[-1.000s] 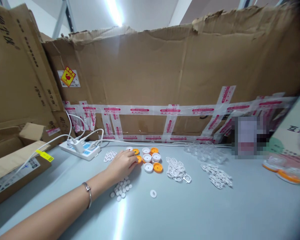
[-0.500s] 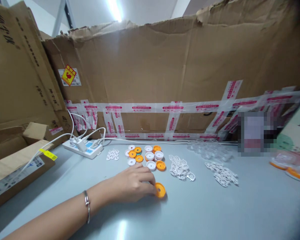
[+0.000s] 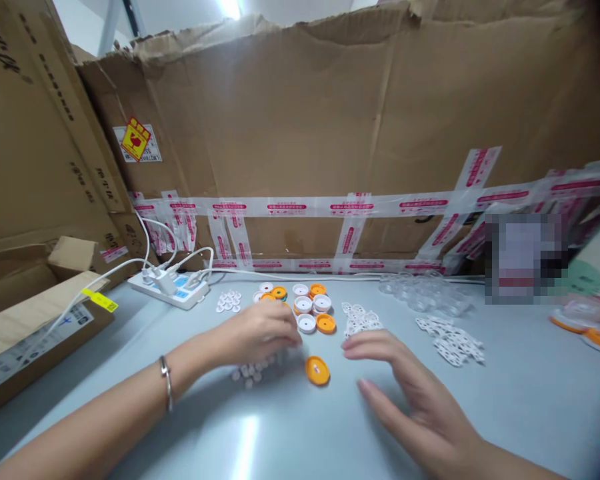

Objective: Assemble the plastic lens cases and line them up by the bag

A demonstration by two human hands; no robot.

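this looks like a workshop, with small plastic parts (image 3: 307, 324), a power strip (image 3: 184, 299) and taped cardboard (image 3: 290, 133).

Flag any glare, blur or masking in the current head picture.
Head view: the ceiling light burns out to white at the top edge, and a bright streak glares on the table; the left hand looks smeared, likely by motion; a pixelated block hides detail at right.

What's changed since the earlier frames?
The left hand has let go of the orange ring it held half a second ago, leaving it on the table, and moved left and farther out; whether it holds anything now is unclear. The right hand has come into view, open. The power strip and clear domes stayed put.
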